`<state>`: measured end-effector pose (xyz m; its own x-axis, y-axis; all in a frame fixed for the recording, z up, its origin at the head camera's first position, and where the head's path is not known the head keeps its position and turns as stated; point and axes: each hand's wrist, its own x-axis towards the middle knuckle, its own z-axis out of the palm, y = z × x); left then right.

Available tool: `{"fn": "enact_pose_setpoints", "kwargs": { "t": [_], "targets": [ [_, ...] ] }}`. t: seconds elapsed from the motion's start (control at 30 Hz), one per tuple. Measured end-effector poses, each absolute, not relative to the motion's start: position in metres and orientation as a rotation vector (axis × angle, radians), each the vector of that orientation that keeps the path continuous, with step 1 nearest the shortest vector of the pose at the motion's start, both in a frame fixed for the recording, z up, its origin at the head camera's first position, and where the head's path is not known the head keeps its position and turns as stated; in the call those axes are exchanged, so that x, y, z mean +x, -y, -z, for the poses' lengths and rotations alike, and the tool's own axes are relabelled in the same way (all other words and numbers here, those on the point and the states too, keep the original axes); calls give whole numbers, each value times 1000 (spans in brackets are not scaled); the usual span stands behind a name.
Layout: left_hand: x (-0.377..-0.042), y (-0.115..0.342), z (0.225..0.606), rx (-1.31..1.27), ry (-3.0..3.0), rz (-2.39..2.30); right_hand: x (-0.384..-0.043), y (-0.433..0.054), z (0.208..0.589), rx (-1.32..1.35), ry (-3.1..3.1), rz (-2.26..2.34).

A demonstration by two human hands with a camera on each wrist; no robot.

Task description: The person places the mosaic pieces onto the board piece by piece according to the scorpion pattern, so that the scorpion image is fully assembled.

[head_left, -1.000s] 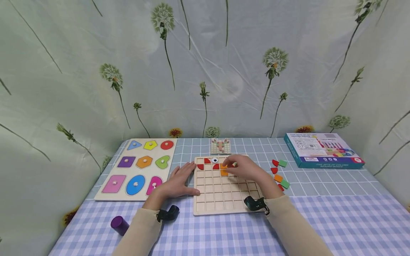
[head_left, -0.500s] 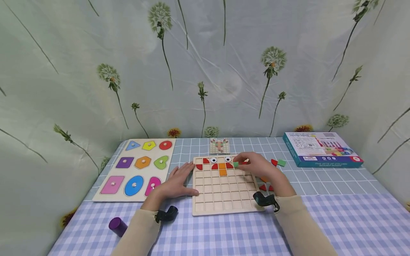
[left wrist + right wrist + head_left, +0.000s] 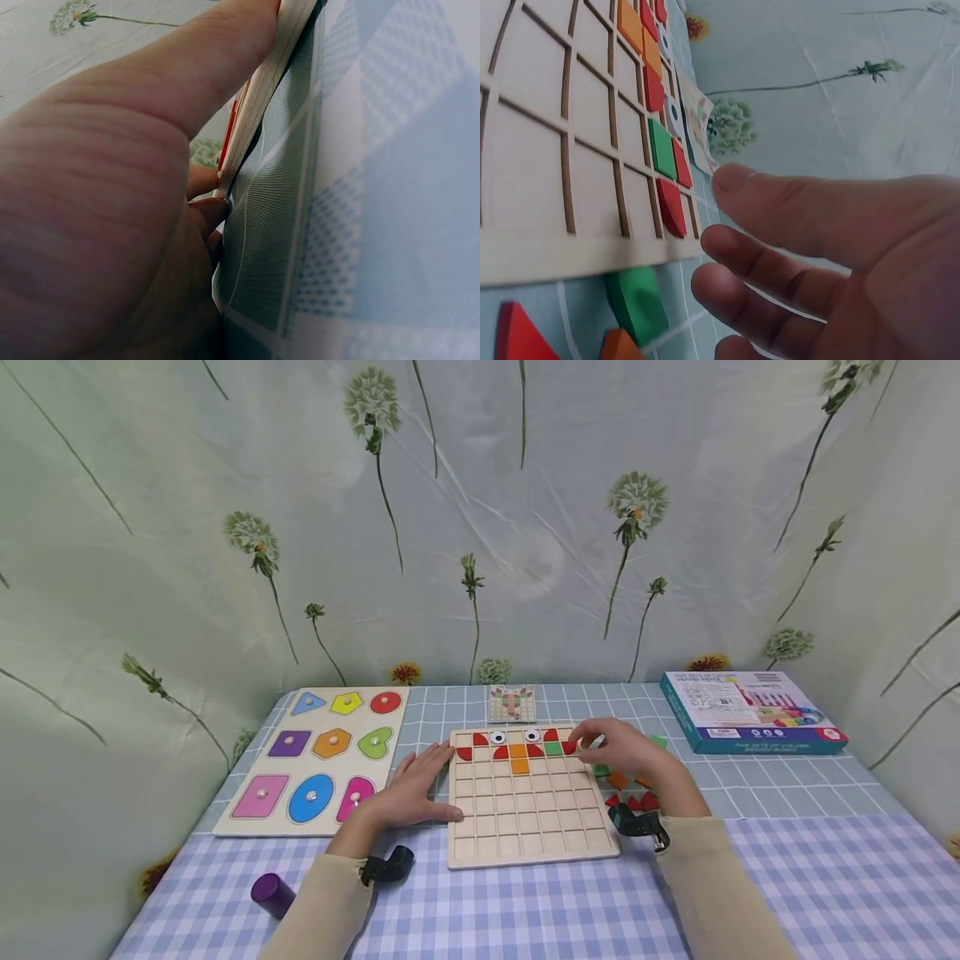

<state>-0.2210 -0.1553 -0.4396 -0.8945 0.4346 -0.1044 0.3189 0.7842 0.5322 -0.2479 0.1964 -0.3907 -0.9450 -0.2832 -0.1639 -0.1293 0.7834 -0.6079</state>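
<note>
A wooden grid board [image 3: 532, 818] lies in front of me, with red, orange and green tiles and two eye tiles along its far rows. My left hand [image 3: 412, 797] rests at the board's left edge, its thumb and fingers spread along the rim. At the far right corner is my right hand [image 3: 622, 750]. In the right wrist view its thumb and fingertips are apart and hold nothing. Nearest to them, a red quarter-circle tile [image 3: 671, 206] sits in a cell beside a green square tile [image 3: 661, 150]. Loose red, green and orange tiles [image 3: 617, 781] lie right of the board, partly under my right hand.
Behind the board lies a small pattern card [image 3: 512, 703]. A shape puzzle with knobbed pieces [image 3: 255, 752] is on the left, and a purple cylinder [image 3: 273, 895] stands near my left forearm. A boxed set [image 3: 753, 712] lies at the back right.
My right hand has moved rightward from above the orange tiles, past the green square, to the board's right edge, uncovering the tiles in the far rows. The left hand has stayed put.
</note>
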Motion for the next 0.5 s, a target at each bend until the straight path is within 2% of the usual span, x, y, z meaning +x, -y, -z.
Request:
{"fn": "enact_pose_setpoints", "kwargs": {
  "t": [0.5],
  "targets": [
    [-222,155,441,599,-2762,-778,-246,-214,395,-305,-2709,857]
  ]
}}
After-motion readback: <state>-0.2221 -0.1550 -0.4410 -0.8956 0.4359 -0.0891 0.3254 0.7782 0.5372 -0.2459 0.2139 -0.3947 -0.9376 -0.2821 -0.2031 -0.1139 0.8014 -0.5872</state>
